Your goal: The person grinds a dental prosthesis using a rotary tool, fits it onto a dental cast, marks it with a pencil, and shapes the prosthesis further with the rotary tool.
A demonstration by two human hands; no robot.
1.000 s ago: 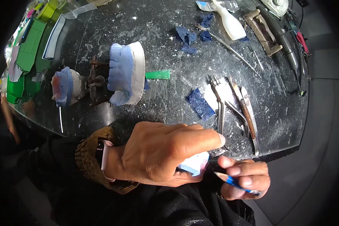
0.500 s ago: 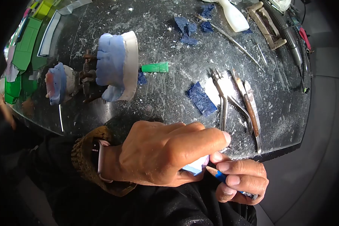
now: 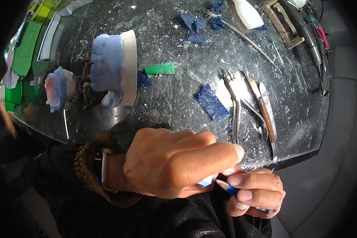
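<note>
My left hand (image 3: 170,162), with a watch at its wrist, is closed around a small blue-and-white plaster piece (image 3: 205,181). Most of that piece is hidden under my fingers; a purplish edge shows. My right hand (image 3: 260,192) grips a blue pencil (image 3: 231,190), its sharpened tip at the edge of the piece; I cannot tell whether it touches. Beyond my hands lie metal pliers (image 3: 236,104) and a wooden-handled tool (image 3: 267,115). A sheet of dark blue articulating paper (image 3: 212,102) is left of the pliers.
A blue-and-white dental cast (image 3: 107,67) stands at left on the dusty dark table (image 3: 166,103), near a smaller cast (image 3: 59,91). A green tapered piece (image 3: 160,68) lies beside it. A white bottle (image 3: 248,14), handpiece (image 3: 307,43) and metal rod (image 3: 248,41) are at the back.
My left hand has turned slightly, covering more of the plaster piece. The pencil tip stays beside its edge. The casts appear slightly further left as the view shifts.
</note>
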